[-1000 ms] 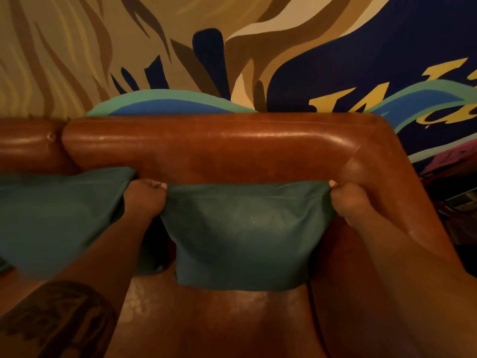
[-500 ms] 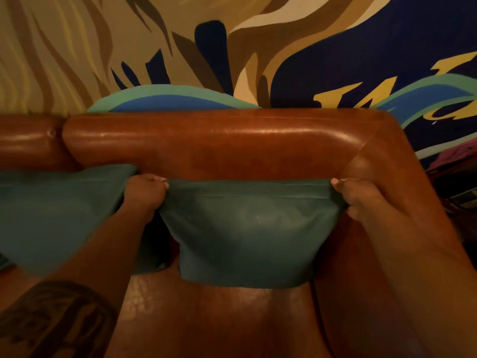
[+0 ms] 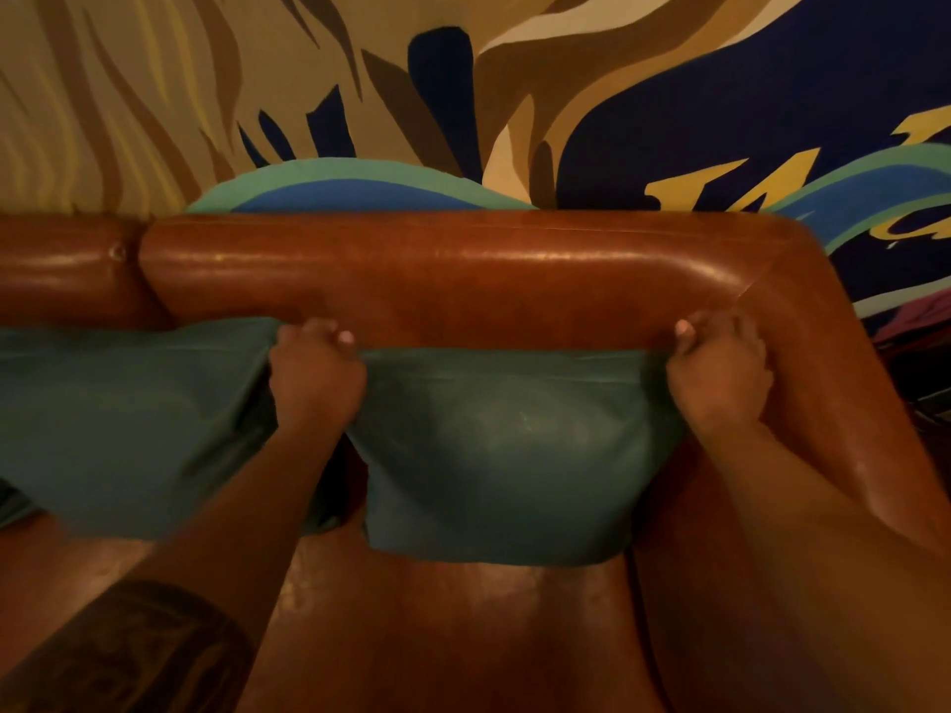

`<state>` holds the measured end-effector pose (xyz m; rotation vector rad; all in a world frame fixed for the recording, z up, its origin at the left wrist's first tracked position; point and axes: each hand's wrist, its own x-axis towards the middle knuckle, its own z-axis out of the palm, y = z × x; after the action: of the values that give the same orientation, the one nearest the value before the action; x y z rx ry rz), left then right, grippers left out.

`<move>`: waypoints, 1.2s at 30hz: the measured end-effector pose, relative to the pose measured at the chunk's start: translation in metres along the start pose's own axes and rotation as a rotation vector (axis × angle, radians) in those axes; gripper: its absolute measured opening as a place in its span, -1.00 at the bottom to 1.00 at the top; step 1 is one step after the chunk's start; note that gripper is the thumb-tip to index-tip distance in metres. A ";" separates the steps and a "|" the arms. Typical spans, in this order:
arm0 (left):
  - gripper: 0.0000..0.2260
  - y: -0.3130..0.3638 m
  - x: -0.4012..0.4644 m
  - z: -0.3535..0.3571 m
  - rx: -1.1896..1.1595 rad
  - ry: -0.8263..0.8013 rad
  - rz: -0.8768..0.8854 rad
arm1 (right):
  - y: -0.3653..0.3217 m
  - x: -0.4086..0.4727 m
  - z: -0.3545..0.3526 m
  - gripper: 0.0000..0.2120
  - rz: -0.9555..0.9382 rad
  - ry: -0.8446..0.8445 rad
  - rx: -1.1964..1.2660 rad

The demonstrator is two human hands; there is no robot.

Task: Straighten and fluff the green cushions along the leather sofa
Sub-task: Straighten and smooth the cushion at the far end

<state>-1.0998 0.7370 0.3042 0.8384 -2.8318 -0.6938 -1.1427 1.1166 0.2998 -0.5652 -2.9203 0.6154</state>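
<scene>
Two green cushions are showing: one cushion (image 3: 514, 455) in the corner and another cushion (image 3: 123, 424) beside it. One sofa (image 3: 437, 280) is carrying them. Two hands are showing, left hand (image 3: 315, 378) and right hand (image 3: 719, 375).

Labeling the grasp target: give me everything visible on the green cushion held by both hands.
The cushion is plain dark teal-green, smooth with a faint sheen, roughly rectangular and plump. A seam runs just below its top edge. It stands upright against the sofa backrest, bottom edge on the seat, by the corner armrest. The left hand grips its top left corner, the right hand its top right corner, stretching the top edge taut. A second cushion lies beside it, left.
</scene>
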 end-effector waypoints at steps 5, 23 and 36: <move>-0.61 0.053 -0.073 0.032 0.144 -0.009 0.696 | -0.074 -0.073 0.038 -0.62 -0.602 -0.123 0.080; -0.39 0.000 -0.120 0.051 0.426 -0.070 1.195 | 0.034 -0.079 0.028 -0.48 -0.670 0.034 -0.089; -0.27 0.014 -0.065 0.123 0.643 -0.076 1.346 | 0.014 -0.047 0.104 -0.37 -0.897 0.019 -0.313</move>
<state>-1.0796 0.8313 0.2033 -1.0856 -2.7792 0.3875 -1.1129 1.0726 0.1980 0.7029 -2.8257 0.0321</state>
